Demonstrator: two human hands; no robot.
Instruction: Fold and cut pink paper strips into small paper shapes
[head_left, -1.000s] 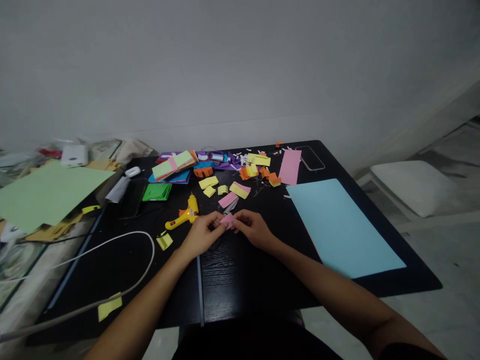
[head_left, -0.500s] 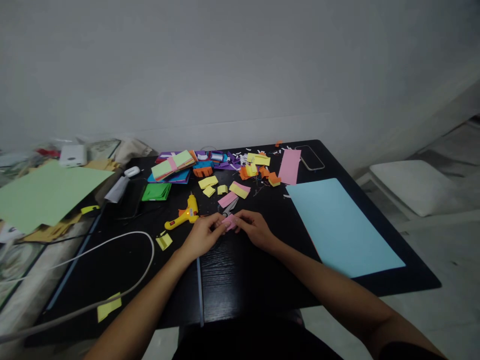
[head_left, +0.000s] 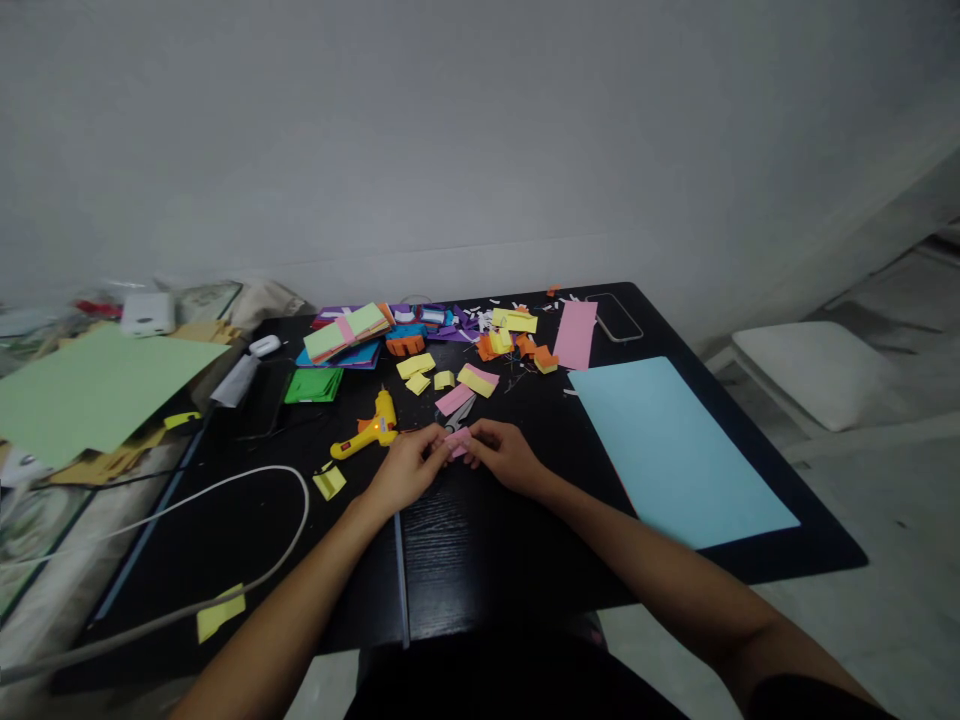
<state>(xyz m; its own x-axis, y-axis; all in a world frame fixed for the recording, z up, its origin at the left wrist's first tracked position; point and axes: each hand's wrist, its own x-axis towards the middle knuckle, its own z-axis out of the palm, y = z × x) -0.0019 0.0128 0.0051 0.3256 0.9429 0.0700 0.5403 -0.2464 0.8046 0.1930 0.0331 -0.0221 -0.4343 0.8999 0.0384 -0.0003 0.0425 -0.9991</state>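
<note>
Between both hands, low over the black table (head_left: 465, 560), is a small piece of pink paper (head_left: 458, 441). My left hand (head_left: 409, 468) is closed on its left side, thumb on top. On its right side my right hand (head_left: 510, 458) pinches it with thumb and fingers. Just beyond the fingertips lie scissors (head_left: 459, 412), their handles partly hidden. A pink paper strip (head_left: 454, 400) and a yellow-and-pink piece (head_left: 478, 380) lie by the blades. The yellow glue gun (head_left: 369, 428) rests left of my left hand, a small light glowing on it.
A large light-blue sheet (head_left: 679, 450) covers the table's right side. Behind are colored paper stacks (head_left: 346, 332), yellow pieces (head_left: 416, 367), orange scraps (head_left: 525, 345) and a pink sheet (head_left: 576, 335). A white cable (head_left: 300, 500) loops across the left. A phone-shaped frame (head_left: 616, 317) lies at the back right.
The pink paper has turned slightly between my fingers and now appears flatter and more level. Both hands stay in nearly the same place. The view has shifted a little.
</note>
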